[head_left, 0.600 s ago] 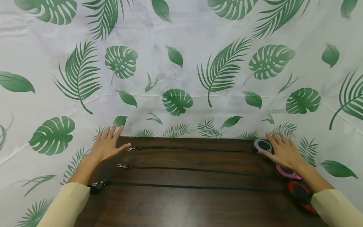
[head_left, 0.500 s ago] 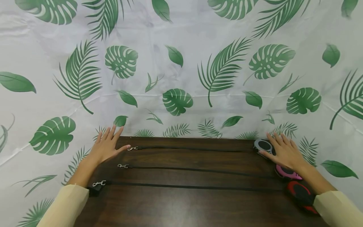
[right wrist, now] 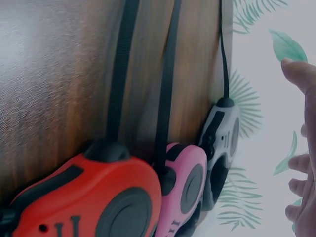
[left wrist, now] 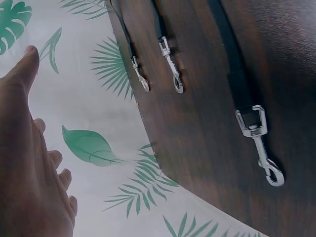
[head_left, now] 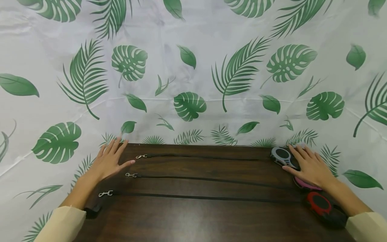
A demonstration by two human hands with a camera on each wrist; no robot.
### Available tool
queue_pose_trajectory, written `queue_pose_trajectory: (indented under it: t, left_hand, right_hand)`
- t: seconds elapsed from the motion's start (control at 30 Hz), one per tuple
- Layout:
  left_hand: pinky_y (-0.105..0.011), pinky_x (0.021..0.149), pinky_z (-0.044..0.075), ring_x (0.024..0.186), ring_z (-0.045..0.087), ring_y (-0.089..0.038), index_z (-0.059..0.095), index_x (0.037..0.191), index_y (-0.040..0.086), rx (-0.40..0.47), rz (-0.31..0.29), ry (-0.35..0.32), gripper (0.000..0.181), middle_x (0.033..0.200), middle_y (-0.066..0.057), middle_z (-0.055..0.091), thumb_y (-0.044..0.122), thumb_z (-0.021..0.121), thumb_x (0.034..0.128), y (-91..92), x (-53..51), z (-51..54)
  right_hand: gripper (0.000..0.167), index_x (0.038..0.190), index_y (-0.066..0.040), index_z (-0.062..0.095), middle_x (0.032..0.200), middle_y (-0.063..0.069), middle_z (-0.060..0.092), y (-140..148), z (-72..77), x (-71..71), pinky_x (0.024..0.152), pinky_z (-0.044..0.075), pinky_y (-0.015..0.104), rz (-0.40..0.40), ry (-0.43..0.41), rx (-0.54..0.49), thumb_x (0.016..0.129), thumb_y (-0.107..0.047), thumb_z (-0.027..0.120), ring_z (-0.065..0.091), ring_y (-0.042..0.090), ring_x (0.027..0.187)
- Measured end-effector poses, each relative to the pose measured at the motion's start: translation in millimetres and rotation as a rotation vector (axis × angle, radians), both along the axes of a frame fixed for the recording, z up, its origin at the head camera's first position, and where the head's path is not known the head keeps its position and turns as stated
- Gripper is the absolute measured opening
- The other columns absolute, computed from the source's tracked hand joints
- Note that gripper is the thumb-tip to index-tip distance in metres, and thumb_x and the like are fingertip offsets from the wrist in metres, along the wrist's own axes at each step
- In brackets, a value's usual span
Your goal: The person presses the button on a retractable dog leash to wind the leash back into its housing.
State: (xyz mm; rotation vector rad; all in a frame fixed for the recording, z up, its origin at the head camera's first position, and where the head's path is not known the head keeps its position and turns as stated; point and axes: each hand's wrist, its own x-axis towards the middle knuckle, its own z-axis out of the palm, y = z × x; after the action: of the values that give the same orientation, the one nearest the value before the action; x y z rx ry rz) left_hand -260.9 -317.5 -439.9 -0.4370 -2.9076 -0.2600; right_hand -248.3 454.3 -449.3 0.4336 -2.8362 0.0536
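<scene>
Three retractable dog leashes lie stretched across the dark wooden table, their handle cases on the right: grey, pink and red. From each case a black strap runs left to a silver snap hook. My left hand hovers with fingers spread near the hooks at the table's left edge, apart from them. Over the grey and pink cases my right hand is held with straight fingers, partly hiding both in the head view. The right wrist view shows that hand beside the cases, gripping nothing.
A white cloth printed with green leaves hangs behind the table and along both sides. At the left sleeve there is a small black object.
My left hand has drawn back slightly toward the lower left, its thumb farther from the top hook. My right hand has shifted a little right, baring more of the grey case. The leashes keep their places.
</scene>
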Motion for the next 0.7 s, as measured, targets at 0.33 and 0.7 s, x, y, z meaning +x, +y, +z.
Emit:
queue_pose_trajectory:
  t: [0.33, 0.7]
  left_hand:
    - [-0.072, 0.122, 0.017, 0.155, 0.023, -0.054, 0.026, 0.168, 0.011, 0.0, -0.021, -0.001, 0.097, 0.17, -0.031, 0.024, 0.065, 0.063, 0.0974, -5.6, 16.6, -3.7]
    - [-0.07, 0.113, 0.034, 0.143, 0.041, -0.054, 0.043, 0.16, 0.007, 0.038, -0.128, 0.059, 0.09, 0.162, -0.031, 0.039, 0.056, 0.076, 0.0916, -21.2, 39.4, -22.2]
  right_hand:
    - [0.102, 0.166, -0.007, 0.031, 0.153, 0.037, 0.045, 10, -7.4, 17.6, 0.116, 0.022, 0.077, 0.048, 0.055, -0.003, 0.09, -0.057, 0.077, 0.038, 0.06, 0.14]
    - [0.102, 0.166, -0.013, 0.036, 0.147, 0.031, 0.054, 19, -11.5, 42.7, 0.109, 0.032, 0.076, 0.089, 0.067, 0.007, 0.085, -0.055, 0.082, 0.048, 0.057, 0.13]
